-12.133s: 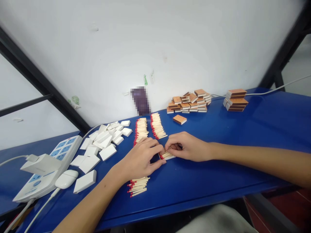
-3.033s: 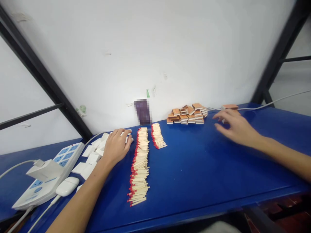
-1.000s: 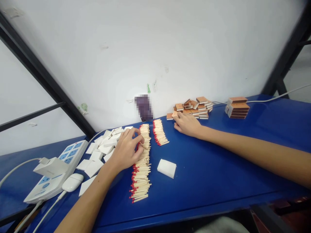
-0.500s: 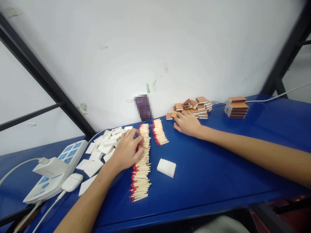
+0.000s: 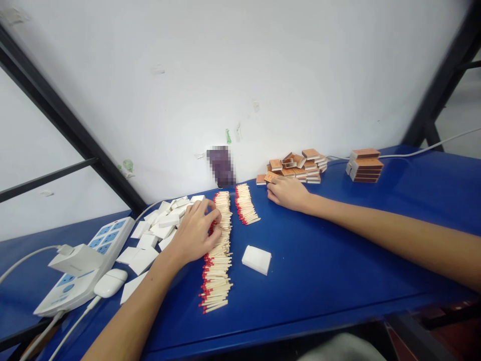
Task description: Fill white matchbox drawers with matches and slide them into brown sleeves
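My left hand [image 5: 197, 228] rests over the long row of matches [image 5: 218, 273], with red heads to the left. Its fingers are curved and spaced apart, and match heads show in the gap between thumb and forefinger. Under the fingertips the contact is partly hidden. At the back, my right hand [image 5: 287, 193] has its fingers closed on an orange matchbox [image 5: 270, 177], in front of a heap of orange matchboxes [image 5: 310, 165]. A shorter row of matches [image 5: 247, 205] lies between the hands. Nearer to me is a white tray-like box [image 5: 257, 259].
White boxes [image 5: 161, 225] lie piled left of my left hand. A power strip [image 5: 86, 265] with a plugged-in charger [image 5: 77, 259] and a white earphone case [image 5: 110, 282] are at far left. Matchboxes stand stacked [image 5: 364, 165] at back right. A blurred phone-like object [image 5: 222, 168] leans on the wall.
The matchbox at my right fingertips shows slightly more of its orange face. My left hand has hardly moved, and the view has shifted a little.
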A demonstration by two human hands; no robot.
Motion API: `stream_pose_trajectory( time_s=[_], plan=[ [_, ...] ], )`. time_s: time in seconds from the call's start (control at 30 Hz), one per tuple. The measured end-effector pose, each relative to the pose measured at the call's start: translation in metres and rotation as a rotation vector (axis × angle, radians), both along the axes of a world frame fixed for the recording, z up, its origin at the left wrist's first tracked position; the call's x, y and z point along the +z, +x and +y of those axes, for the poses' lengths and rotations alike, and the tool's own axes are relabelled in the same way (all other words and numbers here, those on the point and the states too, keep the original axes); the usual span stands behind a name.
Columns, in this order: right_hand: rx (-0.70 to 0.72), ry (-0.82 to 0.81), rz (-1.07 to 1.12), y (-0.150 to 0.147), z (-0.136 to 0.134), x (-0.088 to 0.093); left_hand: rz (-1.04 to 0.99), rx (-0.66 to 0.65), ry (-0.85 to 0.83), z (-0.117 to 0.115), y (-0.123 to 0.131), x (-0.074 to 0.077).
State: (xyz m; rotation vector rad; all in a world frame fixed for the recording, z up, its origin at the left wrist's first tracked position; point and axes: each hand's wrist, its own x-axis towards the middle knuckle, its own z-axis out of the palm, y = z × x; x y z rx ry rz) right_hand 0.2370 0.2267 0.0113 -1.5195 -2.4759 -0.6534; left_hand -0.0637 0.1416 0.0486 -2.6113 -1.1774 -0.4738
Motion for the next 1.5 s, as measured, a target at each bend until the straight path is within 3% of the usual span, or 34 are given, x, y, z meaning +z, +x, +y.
stream_pose_trajectory(
  time_s=[0.7,1.07,1.27,1.37,1.5],
  plan=[
    [0.017,-0.067,0.109,0.002,0.001,0.001,0.011,0.005,-0.013,0.004,0.000,-0.001],
    [0.243,-0.155,0.228,0.008,-0.006,0.005,0.021,0.003,0.001,0.004,-0.001,-0.001],
    [0.455,0.049,0.079,0.003,-0.011,0.007,-0.055,0.000,0.029,-0.005,0.004,0.006],
    [0.534,0.112,0.177,-0.004,-0.019,0.013,-0.138,-0.051,0.027,-0.012,0.007,0.012],
    [0.595,0.040,0.248,-0.015,-0.043,0.013,-0.181,-0.171,0.005,-0.022,0.016,0.014]
  ],
)
